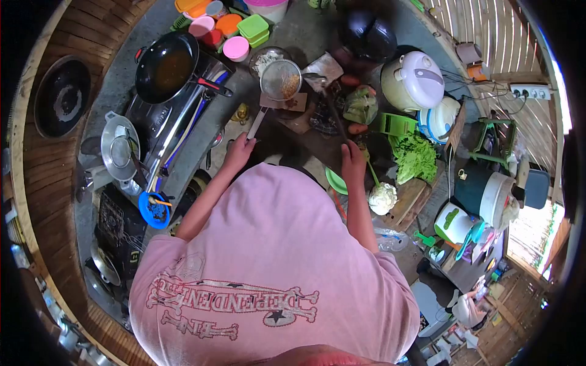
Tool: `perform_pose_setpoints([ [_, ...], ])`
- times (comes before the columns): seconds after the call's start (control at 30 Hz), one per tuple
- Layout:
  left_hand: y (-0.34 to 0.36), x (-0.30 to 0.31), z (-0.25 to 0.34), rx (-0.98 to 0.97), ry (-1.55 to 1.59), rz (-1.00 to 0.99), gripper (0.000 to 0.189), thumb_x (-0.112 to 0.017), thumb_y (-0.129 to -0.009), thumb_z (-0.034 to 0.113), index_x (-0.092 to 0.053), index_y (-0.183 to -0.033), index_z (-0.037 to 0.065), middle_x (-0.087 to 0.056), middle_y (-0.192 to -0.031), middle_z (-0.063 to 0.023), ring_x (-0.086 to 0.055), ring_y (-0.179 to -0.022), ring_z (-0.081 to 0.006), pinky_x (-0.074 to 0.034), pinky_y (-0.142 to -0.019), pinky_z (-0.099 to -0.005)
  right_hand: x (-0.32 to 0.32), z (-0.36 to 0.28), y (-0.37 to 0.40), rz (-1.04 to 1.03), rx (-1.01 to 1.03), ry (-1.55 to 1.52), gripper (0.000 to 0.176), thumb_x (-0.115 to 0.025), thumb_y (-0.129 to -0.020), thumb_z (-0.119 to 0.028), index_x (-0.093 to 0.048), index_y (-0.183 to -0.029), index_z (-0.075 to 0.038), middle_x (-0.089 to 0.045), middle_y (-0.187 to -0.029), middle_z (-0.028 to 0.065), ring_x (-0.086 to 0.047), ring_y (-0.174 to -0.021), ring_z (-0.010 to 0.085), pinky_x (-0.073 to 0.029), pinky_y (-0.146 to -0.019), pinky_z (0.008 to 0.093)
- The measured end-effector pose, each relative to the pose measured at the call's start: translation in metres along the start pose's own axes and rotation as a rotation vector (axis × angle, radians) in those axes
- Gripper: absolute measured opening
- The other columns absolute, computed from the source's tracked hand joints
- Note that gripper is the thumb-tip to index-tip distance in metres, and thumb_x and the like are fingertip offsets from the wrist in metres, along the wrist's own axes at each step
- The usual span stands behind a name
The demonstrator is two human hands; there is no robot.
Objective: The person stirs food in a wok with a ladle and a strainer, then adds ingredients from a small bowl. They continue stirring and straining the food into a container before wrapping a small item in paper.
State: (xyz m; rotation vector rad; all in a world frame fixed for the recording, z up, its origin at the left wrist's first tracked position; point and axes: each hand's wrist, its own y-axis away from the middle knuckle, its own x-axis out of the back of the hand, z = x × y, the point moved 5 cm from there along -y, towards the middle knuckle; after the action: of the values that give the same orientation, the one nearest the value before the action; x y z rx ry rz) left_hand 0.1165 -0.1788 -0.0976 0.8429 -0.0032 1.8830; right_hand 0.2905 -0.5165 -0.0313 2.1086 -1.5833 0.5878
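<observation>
My left hand [241, 151] is closed round the pale handle of a mesh strainer [279, 74]. Golden-brown bits [289, 85] lie in the right part of the mesh. The strainer sits over a brown board or card [293, 102], its far rim overlapping a bowl of white powder [264, 61]. My right hand [352, 160] grips the lower end of a long dark-handled ladle [339, 116]. The ladle's dark head is close to the strainer's right rim. To the right of that handle are a wrapped leafy vegetable [360, 105] and a cauliflower [383, 198].
A black wok [168, 67] with brown liquid rests on the stove [160, 116] at left. Colourful plastic tubs [235, 49] stand at the back. On the right are lettuce [415, 158], a green basket [397, 124] and a rice cooker [414, 82]. A blue bowl [152, 210] sits lower left.
</observation>
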Motion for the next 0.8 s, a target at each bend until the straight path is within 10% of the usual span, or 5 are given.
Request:
perform_pose_setpoints([
  [0.07, 0.000, -0.011, 0.002, -0.036, -0.071, 0.064, 0.029, -0.059, -0.097, 0.028, -0.054, -0.101, 0.000, -0.066, -0.079, -0.0226, -0.066, -0.075, -0.0411, -0.047, -0.063, -0.0496, -0.006, -0.010, -0.012, -0.080, 0.127, 0.167, 0.035, -0.059, -0.098, -0.027, -0.064, -0.118, 0.001, -0.068, -0.108, 0.0248, -0.064, -0.103, 0.0411, -0.051, -0.085, 0.0434],
  [0.8, -0.007, -0.040, -0.001, 0.072, -0.262, 0.105, 0.030, -0.056, -0.098, 0.032, -0.053, -0.098, 0.003, -0.066, -0.085, -0.0268, -0.063, -0.087, -0.0495, -0.046, -0.071, -0.0574, -0.045, 0.055, -0.040, -0.273, 0.202, 0.394, 0.035, -0.054, -0.099, -0.033, -0.064, -0.123, -0.009, -0.070, -0.102, 0.0178, -0.067, -0.094, 0.0368, -0.053, -0.080, 0.0478],
])
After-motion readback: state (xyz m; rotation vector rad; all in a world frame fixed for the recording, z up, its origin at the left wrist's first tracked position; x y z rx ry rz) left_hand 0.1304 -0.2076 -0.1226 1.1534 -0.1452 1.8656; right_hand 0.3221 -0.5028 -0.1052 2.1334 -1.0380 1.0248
